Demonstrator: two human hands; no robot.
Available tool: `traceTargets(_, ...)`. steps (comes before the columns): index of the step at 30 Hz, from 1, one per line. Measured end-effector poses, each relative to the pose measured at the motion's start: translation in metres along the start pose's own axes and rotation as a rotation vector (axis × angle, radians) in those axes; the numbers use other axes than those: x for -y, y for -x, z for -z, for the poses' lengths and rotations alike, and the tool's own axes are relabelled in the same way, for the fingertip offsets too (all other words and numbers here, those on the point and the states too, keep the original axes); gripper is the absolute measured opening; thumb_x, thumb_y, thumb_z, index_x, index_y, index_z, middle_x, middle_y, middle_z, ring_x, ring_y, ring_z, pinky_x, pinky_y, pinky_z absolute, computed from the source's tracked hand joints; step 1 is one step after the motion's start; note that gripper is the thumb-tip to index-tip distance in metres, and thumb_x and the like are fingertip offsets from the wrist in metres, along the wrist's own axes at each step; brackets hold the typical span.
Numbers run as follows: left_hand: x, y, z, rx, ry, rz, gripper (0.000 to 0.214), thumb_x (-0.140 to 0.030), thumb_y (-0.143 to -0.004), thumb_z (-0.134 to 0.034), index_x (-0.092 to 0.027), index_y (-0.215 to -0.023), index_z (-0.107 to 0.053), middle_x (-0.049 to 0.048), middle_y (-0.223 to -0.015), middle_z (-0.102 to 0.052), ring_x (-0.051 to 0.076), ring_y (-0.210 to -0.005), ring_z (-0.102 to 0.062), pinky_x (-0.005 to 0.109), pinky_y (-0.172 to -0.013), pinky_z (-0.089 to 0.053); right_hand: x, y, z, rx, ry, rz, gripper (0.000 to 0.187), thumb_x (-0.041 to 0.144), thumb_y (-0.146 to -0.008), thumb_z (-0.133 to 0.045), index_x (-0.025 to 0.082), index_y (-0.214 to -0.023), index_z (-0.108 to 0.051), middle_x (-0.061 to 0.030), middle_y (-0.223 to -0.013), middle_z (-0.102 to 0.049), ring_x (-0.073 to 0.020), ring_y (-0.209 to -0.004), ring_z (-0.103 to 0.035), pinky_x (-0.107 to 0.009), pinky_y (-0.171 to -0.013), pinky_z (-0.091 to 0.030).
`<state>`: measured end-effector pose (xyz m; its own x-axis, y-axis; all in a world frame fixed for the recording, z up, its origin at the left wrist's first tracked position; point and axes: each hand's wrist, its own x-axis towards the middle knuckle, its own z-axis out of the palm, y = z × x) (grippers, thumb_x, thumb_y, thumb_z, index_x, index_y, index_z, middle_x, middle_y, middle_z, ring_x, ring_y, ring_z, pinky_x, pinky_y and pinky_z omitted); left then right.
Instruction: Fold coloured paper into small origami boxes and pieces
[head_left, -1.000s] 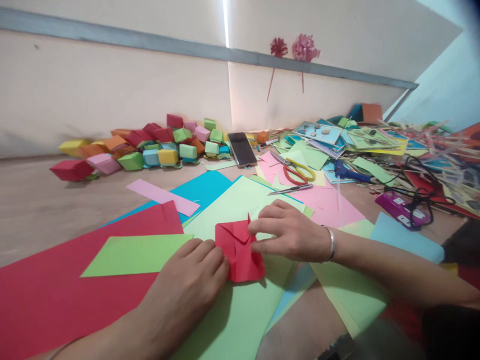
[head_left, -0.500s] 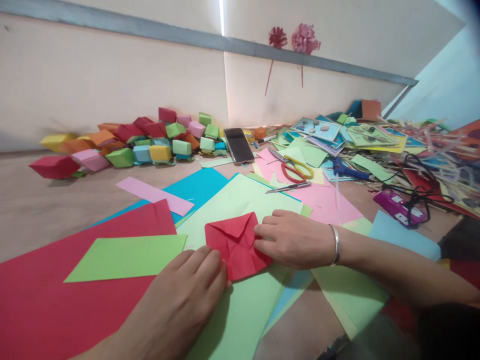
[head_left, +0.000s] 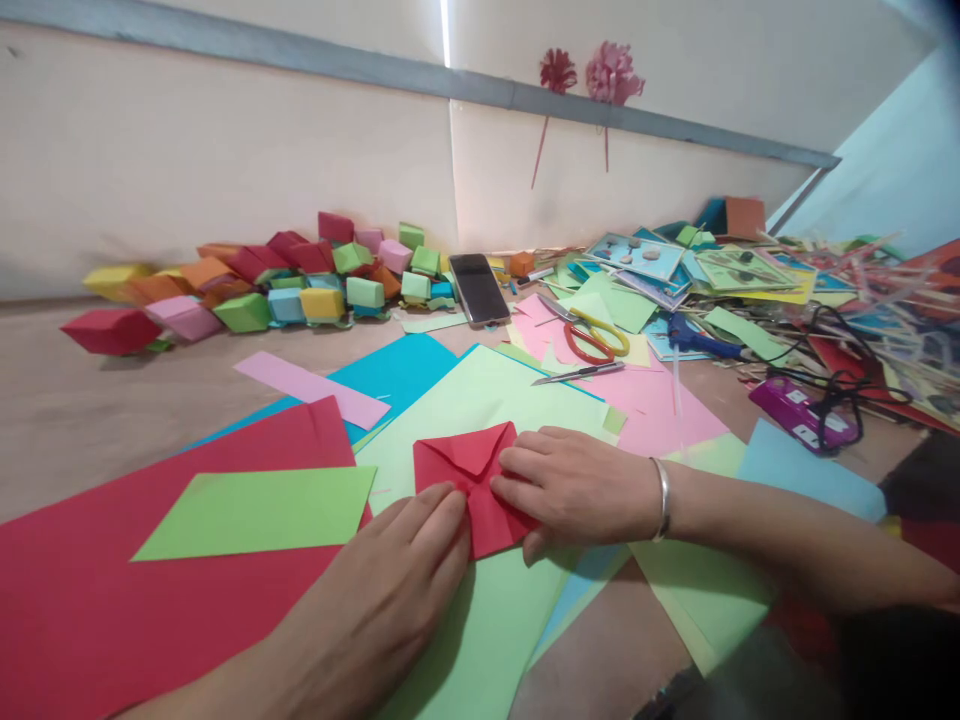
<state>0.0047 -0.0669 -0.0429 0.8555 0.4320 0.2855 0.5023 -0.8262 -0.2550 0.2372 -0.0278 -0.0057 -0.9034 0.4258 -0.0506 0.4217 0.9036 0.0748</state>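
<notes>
1. The red paper lay between the two hands, creased, with a pointed flap folded over at its far edge.
2. The left hand rested its fingertips on the paper's near left part; whether they pinched it or only pressed, I could not tell.
3. The right hand, a bangle at its wrist, had bent fingers on the paper's right part and the thumb by the near edge; a firm grip could not be made out.
4. A pale green sheet spread under the red paper and both hands.
5. Left of the left hand, a green piece lay on a red sheet.
6. Beyond the left hand, a pink strip overlapped a blue sheet.
7. Beyond the right hand lay a cutter, with scissors just past it.
</notes>
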Motion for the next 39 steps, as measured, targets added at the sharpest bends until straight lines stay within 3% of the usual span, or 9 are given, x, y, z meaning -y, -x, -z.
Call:
traceTargets(4,0.007,-0.002,-0.001,-0.012,0.111,-0.03,0.036,-0.002,-0.086,-0.035,-0.012,-0.105,-0.064,0.0126,-0.095,-0.072,0.026,-0.082,-0.065,0.039,-0.07,-0.055,0.003,0.001,-0.003,-0.055,-0.016,-0.027,0.04,0.045,-0.097,-0.048,0.01,-0.095,-0.066,-0.0099,-0.09,-0.063,-0.0187,-0.075,-0.049,-0.033,-0.066,-0.037)
traceTargets(9,0.019,-0.009,-0.002,-0.185,0.293,0.043,0.034,-0.008,-0.094,-0.03,-0.015,-0.088,-0.063,0.0098,-0.083,-0.071,0.02,-0.066,-0.061,0.032,-0.058,-0.051,0.0,0.002,-0.01,-0.159,-0.097,-0.064,0.037,0.035,-0.1,-0.046,0.013,-0.078,-0.066,-0.0073,-0.083,-0.066,-0.0159,-0.07,-0.051,-0.03,-0.064,-0.037)
traceTargets(15,0.025,-0.013,-0.003,-0.116,0.484,0.28,0.024,-0.015,-0.092,-0.043,-0.02,-0.079,-0.062,0.002,-0.067,-0.065,0.016,-0.059,-0.058,0.025,-0.051,-0.043,-0.007,0.0,-0.018,-0.281,-0.397,-0.109,0.022,0.031,-0.094,-0.059,0.012,-0.103,-0.067,-0.0065,-0.091,-0.069,-0.0144,-0.081,-0.057,-0.024,-0.071,-0.043)
traceTargets(17,0.027,-0.013,-0.003,-0.088,0.477,0.323,0.024,-0.018,-0.091,-0.043,-0.02,-0.079,-0.063,0.0023,-0.066,-0.065,0.017,-0.057,-0.059,0.025,-0.049,-0.042,-0.007,-0.001,-0.016,-0.262,-0.436,-0.115,0.013,0.024,-0.091,-0.062,0.015,-0.1,-0.068,-0.0044,-0.09,-0.07,-0.0147,-0.083,-0.057,-0.024,-0.074,-0.042)
traceTargets(19,0.028,-0.014,-0.004,-0.074,0.451,0.345,0.026,-0.02,-0.091,-0.042,-0.02,-0.075,-0.062,0.0029,-0.064,-0.065,0.017,-0.055,-0.059,0.026,-0.048,-0.042,-0.006,-0.002,-0.013,-0.226,-0.477,-0.218,0.008,0.019,-0.091,-0.061,0.015,-0.09,-0.068,-0.0026,-0.085,-0.069,-0.0135,-0.079,-0.056,-0.023,-0.071,-0.039)
traceTargets(23,0.03,-0.015,-0.006,-0.057,0.438,0.388,0.032,-0.018,-0.092,-0.035,-0.018,-0.077,-0.063,0.004,-0.065,-0.067,0.018,-0.053,-0.061,0.026,-0.047,-0.043,-0.002,-0.007,-0.005,-0.107,-0.578,-0.492,0.025,0.023,-0.093,-0.058,0.013,-0.071,-0.064,0.001,-0.067,-0.06,-0.0091,-0.061,-0.046,-0.022,-0.059,-0.031)
traceTargets(26,0.03,-0.016,-0.009,-0.081,0.435,0.423,0.032,-0.021,-0.093,-0.034,-0.017,-0.088,-0.066,0.0063,-0.073,-0.072,0.02,-0.059,-0.066,0.028,-0.051,-0.046,0.003,-0.009,-0.002,-0.036,-0.506,-0.591,0.03,0.028,-0.094,-0.054,0.014,-0.069,-0.062,0.0002,-0.066,-0.059,-0.0096,-0.059,-0.042,-0.024,-0.058,-0.025)
traceTargets(35,0.034,-0.017,-0.016,-0.029,0.526,0.549,0.029,-0.03,-0.095,-0.037,-0.019,-0.095,-0.064,0.0073,-0.085,-0.071,0.022,-0.071,-0.067,0.03,-0.058,-0.049,0.012,-0.013,0.0,0.08,-0.296,-0.682,0.029,0.033,-0.095,-0.048,0.015,-0.08,-0.066,-0.006,-0.079,-0.068,-0.0136,-0.066,-0.051,-0.028,-0.056,-0.021)
traceTargets(39,0.033,-0.016,-0.017,0.012,0.488,0.516,0.032,-0.029,-0.096,-0.034,-0.019,-0.096,-0.064,0.0069,-0.084,-0.067,0.021,-0.07,-0.064,0.031,-0.058,-0.047,0.011,-0.015,-0.002,0.095,-0.271,-0.672,0.031,0.035,-0.096,-0.047,0.015,-0.08,-0.065,-0.0062,-0.08,-0.068,-0.0143,-0.067,-0.053,-0.028,-0.055,-0.02)
